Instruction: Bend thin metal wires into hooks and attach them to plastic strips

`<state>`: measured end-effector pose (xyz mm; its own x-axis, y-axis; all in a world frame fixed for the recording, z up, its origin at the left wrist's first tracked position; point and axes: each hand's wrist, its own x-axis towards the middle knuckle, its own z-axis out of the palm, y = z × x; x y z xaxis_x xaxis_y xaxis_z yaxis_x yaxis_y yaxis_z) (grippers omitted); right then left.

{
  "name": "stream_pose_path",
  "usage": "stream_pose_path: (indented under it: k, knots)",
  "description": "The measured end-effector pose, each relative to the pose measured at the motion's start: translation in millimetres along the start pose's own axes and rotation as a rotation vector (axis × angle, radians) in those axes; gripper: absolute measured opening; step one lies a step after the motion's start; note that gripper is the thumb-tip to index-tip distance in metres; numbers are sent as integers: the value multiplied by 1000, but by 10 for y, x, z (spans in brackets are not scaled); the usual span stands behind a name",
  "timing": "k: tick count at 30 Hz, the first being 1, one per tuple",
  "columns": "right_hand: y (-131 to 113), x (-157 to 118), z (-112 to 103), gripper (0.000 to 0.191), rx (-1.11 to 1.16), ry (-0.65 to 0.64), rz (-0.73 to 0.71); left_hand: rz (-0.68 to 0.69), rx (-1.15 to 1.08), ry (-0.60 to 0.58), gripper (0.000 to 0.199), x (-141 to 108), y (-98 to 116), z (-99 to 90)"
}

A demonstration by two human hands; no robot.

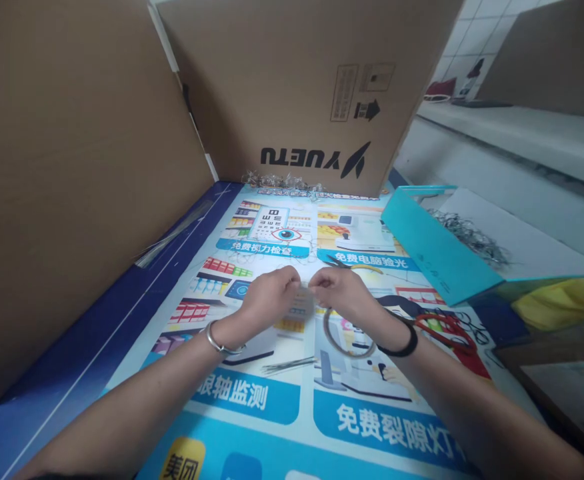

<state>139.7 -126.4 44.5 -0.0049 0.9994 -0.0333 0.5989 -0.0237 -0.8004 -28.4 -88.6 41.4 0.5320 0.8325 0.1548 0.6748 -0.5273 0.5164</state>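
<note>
My left hand [271,293], with a silver bangle at its wrist, is closed in a pinch above the printed sheet [282,413]. My right hand [345,291], with a black band at its wrist, pinches just beside it; a small gap parts the two. What the fingertips hold is too small and blurred to name. A roll of tape [328,333] lies by my right wrist. Thin wires [289,365] lie below my hands. Behind my right hand are pliers [339,262], partly hidden.
Cardboard panels [292,80] stand at the back and left. A teal box [439,250] at the right holds tangled wire [472,237]. Clear tangled pieces [285,181] lie along the back panel. Red-handled scissors [447,330] lie near my right forearm. Wire strips [172,235] are at the left.
</note>
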Motion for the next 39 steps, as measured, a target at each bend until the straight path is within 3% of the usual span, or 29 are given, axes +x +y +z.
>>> stream_pose_path:
  k: [5,9,12,28,32,36,39]
  knots:
    - [-18,-6,48,12,485,-34,132,-150,-490,53,8,37,-24,94]
    - [-20,-28,106,20,637,-22,129,-281,-803,36,8,28,33,123]
    - [-21,-40,132,23,679,7,123,-290,-891,34,12,17,63,125]
    - [-40,-51,139,21,654,68,95,-205,-864,66,11,-33,0,236]
    - [-11,-27,121,21,635,16,103,-230,-889,47,11,-19,1,249]
    - [82,61,63,14,281,33,59,-193,-805,-101,12,52,-48,61]
    - [147,137,22,9,-24,100,18,-80,-439,-80,11,88,-72,-212]
